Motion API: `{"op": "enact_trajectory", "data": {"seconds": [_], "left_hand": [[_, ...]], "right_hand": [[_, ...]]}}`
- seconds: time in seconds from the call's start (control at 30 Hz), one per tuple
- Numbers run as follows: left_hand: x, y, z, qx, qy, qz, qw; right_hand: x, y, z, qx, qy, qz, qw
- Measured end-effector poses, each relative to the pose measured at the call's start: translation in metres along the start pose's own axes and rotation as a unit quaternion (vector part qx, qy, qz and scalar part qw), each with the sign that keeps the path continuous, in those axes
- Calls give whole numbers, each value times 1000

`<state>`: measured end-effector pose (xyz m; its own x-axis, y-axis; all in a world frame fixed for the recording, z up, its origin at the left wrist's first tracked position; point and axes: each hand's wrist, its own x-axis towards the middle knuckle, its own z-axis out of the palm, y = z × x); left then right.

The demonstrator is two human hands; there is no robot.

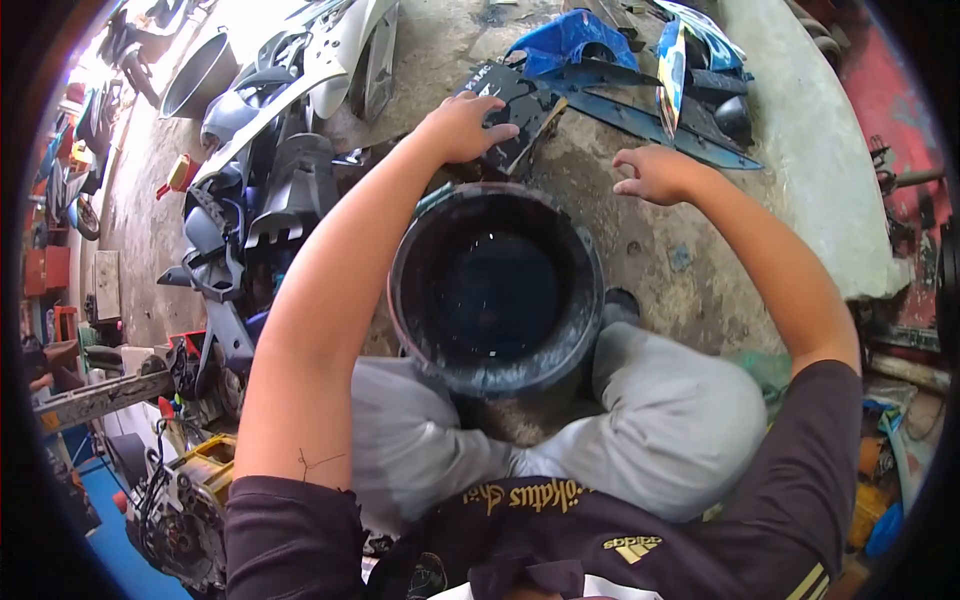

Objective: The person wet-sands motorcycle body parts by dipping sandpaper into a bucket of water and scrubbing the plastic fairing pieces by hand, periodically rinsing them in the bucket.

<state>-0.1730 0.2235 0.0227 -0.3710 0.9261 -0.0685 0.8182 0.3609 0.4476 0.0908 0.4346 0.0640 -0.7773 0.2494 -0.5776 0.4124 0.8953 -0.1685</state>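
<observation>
Between my knees stands a black bucket [592,290], with dark liquid [500,290] inside. Beyond its rim, my left hand [465,128] is at the left edge of a wet black flat panel [522,100], thumb apart from the fingers. Whether it presses on the panel or hovers just above, I cannot tell. Off to the right, my right hand [655,175] is over the concrete floor, fingers loosely curled and thumb apart, with nothing visible in it. A blue plastic fairing piece [570,42] and a long dark blue panel [640,122] lie beyond my hands.
Grey and black motorcycle body parts [290,190] are piled at the left, with a dark basin [200,75] behind them. Colourful glossy panels [690,60] lie at the far right beside a pale concrete ledge [800,150]. An engine [185,520] sits at the lower left.
</observation>
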Motion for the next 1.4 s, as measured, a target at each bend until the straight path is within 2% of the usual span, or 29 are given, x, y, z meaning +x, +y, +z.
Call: {"op": "enact_trajectory", "data": {"seconds": [0.07,0.23,0.37,0.5,0.6,0.7,0.73,0.87,0.97,1.07,1.17,1.4], "left_hand": [[24,-11,15,-51,60,7,997],[75,-37,36,-99,28,-3,995],[107,-56,51,-129,32,-1,991],[118,-70,67,-150,58,-7,987],[121,-75,73,-174,55,-36,982],[119,-78,75,-153,61,-43,986],[118,-77,76,-163,56,-53,984],[110,-75,73,-182,44,-80,979],[107,-74,77,-173,43,-93,979],[111,-72,84,-150,42,-89,984],[126,-65,90,-144,42,-84,985],[170,-34,87,-171,44,-71,982]], "right_hand": [[45,24,-1,68,28,14,997],[165,84,38,221,177,51,958],[250,120,52,319,237,67,915],[340,146,41,433,279,128,847],[363,129,19,402,359,221,813],[391,119,13,444,413,298,737],[392,121,8,480,382,294,733],[431,150,25,513,378,237,734],[410,137,15,580,343,187,715],[412,123,23,684,417,151,579],[420,130,39,725,449,93,513],[382,129,31,757,464,49,458]]}}
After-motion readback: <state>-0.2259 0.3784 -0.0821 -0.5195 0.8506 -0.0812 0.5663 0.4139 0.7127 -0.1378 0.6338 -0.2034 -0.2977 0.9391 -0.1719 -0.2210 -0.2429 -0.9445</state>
